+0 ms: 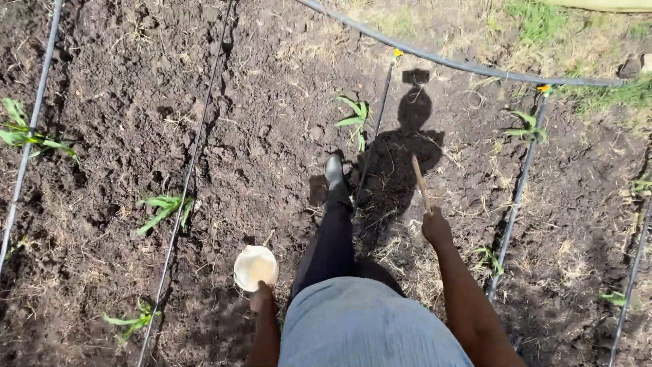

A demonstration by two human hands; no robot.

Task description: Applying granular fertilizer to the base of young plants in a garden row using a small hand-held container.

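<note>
Right hand [436,228] wrapped tight around a thin wooden stick [421,183], its long axis running up and away from the fingers toward the drip line [372,132]. Left hand [261,295] closed on the rim of a small pale cup [256,267], held low over the dark soil [122,102], with a seedling [354,119] ahead of the boot [336,178], nearer the stick hand.

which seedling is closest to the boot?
The seedling just beyond the boot, beside the middle drip line. The other seedlings stand off along the outer lines to left and right.
</note>
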